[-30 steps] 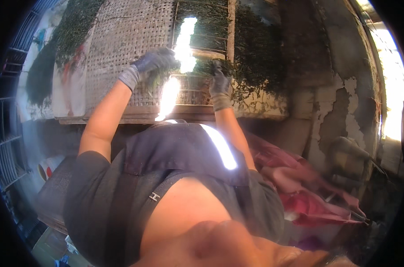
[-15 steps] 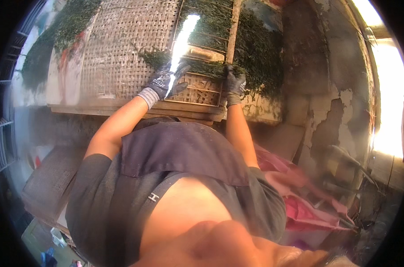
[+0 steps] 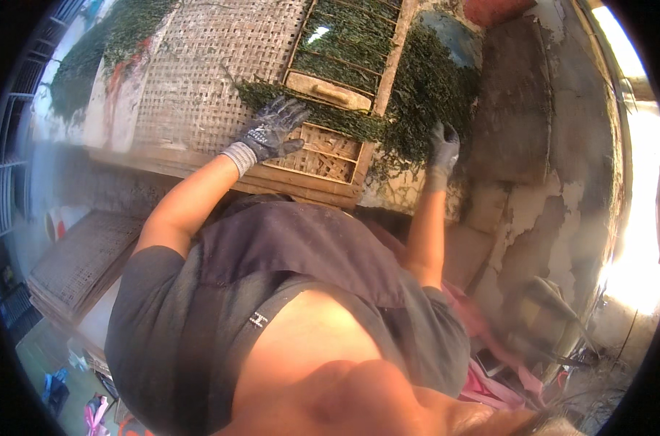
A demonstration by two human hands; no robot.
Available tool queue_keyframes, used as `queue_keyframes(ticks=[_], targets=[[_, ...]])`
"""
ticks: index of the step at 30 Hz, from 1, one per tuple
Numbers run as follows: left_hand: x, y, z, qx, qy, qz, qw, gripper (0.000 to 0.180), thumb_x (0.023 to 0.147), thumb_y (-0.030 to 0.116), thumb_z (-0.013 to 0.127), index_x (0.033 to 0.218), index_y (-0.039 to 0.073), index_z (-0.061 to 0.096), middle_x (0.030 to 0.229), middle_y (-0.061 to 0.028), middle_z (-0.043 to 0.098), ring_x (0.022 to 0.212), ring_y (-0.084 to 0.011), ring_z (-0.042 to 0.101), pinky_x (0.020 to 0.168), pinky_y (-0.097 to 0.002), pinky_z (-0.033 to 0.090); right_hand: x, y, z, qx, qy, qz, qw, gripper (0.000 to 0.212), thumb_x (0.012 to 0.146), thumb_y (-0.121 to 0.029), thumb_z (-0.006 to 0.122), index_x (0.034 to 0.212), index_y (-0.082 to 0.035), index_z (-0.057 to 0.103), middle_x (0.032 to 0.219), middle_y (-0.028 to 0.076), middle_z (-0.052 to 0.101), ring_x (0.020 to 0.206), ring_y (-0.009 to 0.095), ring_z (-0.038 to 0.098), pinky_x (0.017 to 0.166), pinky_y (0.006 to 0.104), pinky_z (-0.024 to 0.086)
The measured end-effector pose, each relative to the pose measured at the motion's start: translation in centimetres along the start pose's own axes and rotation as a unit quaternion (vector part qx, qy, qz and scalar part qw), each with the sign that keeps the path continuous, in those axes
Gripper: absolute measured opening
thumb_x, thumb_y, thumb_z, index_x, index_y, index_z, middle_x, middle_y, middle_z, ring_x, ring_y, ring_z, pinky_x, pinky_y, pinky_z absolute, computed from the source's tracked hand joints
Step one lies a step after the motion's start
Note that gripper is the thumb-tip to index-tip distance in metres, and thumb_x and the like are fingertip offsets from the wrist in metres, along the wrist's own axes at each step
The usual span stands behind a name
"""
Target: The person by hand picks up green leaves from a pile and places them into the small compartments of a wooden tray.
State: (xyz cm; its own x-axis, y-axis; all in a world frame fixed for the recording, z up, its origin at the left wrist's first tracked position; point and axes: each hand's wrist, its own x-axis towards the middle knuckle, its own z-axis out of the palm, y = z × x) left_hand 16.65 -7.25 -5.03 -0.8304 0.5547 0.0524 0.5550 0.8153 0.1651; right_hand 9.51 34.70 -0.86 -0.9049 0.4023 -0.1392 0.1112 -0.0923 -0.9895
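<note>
I see my left hand [image 3: 272, 132] in a dark grey glove with a pale knitted cuff, its fingers [image 3: 292, 110] on dark green leaves [image 3: 344, 120]. Under its fingertips, the tan woven bamboo tray [image 3: 192, 80] shows a tight crisscross weave. My right hand [image 3: 442, 149] wears plain dark grey, fingers in green leaves over blotchy grey-brown ground [image 3: 522, 109].

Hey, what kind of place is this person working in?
Probably a rough outdoor yard where green leaves are dried: woven bamboo trays hold dark green leaves, both gloved hands spread them, and the wall is cracked and peeling.
</note>
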Motion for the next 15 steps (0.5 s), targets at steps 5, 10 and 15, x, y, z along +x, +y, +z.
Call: queue_keyframes(ticks=[5, 10, 15], targets=[[1.0, 0.4, -3.3, 0.052, -0.076, -0.004, 0.996, 0.073, 0.103, 0.057, 0.047, 0.161, 0.013, 0.037, 0.164, -0.0169, 0.04, 0.154, -0.0336, 0.031, 0.13, -0.0493, 0.015, -9.5, 1.9, 13.6, -0.338, -0.334, -0.211, 0.854, 0.031, 0.097, -0.024, 0.074, 0.12, -0.003, 0.072, 0.108, 0.013, 0.076, 0.095, 0.024, 0.071, 0.087, 0.0384, 0.056], [-5.1, -6.9, -6.3, -0.099, 0.144, -0.034, 0.984, 0.054, 0.103, 0.035, 0.06, 0.153, 0.016, 0.051, 0.159, -0.0152, 0.047, 0.15, -0.0332, 0.041, 0.126, -0.0496, 0.028, -12.8, 4.0, 18.1, -0.272, -0.178, -0.246, 0.913, 0.024, 0.101, -0.02, 0.065, 0.11, 0.0, 0.074, 0.106, 0.023, 0.074, 0.096, 0.039, 0.072, 0.086, 0.0441, 0.056], [-16.7, -25.7, -6.9, -0.074, 0.357, -0.497, 0.788, 0.063, 0.101, 0.045, 0.059, 0.146, 0.002, 0.054, 0.15, -0.0254, 0.052, 0.139, -0.0444, 0.048, 0.12, -0.0521, 0.032, -15.0, 6.6, 19.6, -0.44, -0.132, -0.366, 0.809, 0.031, 0.104, -0.024, 0.055, 0.118, -0.001, 0.071, 0.107, 0.026, 0.071, 0.095, 0.045, 0.067, 0.084, 0.0525, 0.053]])
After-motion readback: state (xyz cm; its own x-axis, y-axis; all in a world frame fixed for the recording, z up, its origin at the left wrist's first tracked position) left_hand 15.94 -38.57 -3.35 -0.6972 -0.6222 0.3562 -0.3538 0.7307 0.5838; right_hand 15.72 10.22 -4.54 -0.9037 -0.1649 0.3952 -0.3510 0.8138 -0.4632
